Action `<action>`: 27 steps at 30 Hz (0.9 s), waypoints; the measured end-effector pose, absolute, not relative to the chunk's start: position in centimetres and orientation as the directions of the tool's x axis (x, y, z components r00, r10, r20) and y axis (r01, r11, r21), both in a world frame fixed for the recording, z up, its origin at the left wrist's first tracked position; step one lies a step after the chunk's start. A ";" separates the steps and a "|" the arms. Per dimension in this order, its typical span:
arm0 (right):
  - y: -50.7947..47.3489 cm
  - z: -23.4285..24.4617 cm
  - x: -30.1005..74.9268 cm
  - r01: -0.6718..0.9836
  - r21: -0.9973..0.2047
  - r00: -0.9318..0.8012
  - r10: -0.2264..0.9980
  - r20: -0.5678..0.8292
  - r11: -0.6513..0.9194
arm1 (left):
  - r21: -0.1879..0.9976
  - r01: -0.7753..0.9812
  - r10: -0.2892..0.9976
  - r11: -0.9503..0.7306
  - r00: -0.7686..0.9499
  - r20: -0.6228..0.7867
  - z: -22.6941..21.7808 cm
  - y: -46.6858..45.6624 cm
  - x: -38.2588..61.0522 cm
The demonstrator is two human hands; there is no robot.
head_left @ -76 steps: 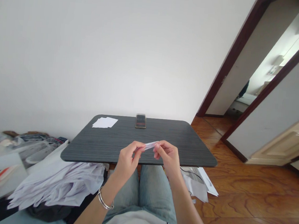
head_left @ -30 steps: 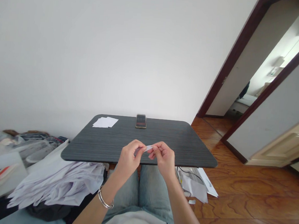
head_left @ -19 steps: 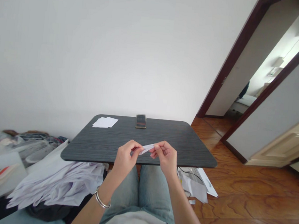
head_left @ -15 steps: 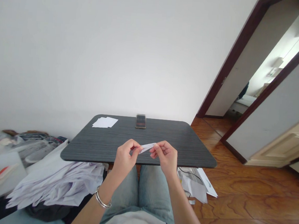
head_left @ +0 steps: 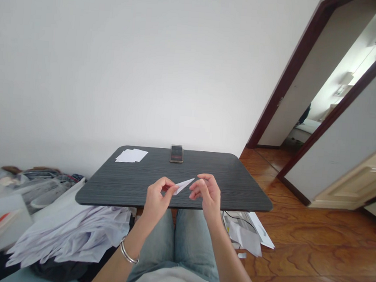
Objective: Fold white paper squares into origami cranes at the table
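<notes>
A small folded piece of white paper (head_left: 184,185), narrow and pointed toward the right, is pinched between the thumb and fingers of my left hand (head_left: 159,195). It is held above the near part of the dark table (head_left: 131,182). My right hand (head_left: 207,195) hovers just right of the paper's tip, fingers bent and apart, with nothing visible in them. At the table's far left lie a few overlapping white paper sheets (head_left: 130,155).
A phone-like dark device (head_left: 176,153) stands at the table's back edge against the white wall. Piled clothes (head_left: 74,232) lie at the left. Papers and a cable (head_left: 245,234) are under the table's right side. A doorway (head_left: 298,89) opens at the right.
My right hand has let go of the folded paper's right end and its fingers have spread. The paper's pointed tip now shows freely; my left hand keeps its pinch.
</notes>
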State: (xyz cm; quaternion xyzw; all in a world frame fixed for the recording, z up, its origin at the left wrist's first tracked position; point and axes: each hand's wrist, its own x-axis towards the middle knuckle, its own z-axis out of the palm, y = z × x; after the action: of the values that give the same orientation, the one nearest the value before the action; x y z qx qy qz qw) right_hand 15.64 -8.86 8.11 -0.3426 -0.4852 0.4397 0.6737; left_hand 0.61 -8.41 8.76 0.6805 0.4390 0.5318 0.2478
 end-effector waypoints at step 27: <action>-6.5 7.2 16.5 -0.271 -0.907 -0.083 0.932 0.354 0.321 | 0.970 -0.233 0.987 -0.077 0.118 0.106 8.1 -7.9 1.7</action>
State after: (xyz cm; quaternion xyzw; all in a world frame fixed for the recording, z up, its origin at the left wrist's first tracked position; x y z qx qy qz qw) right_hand 16.45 -6.45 7.18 -0.3042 -0.5425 0.4970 0.6051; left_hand 1.73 -7.95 8.14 0.4934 0.3824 0.5430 0.5616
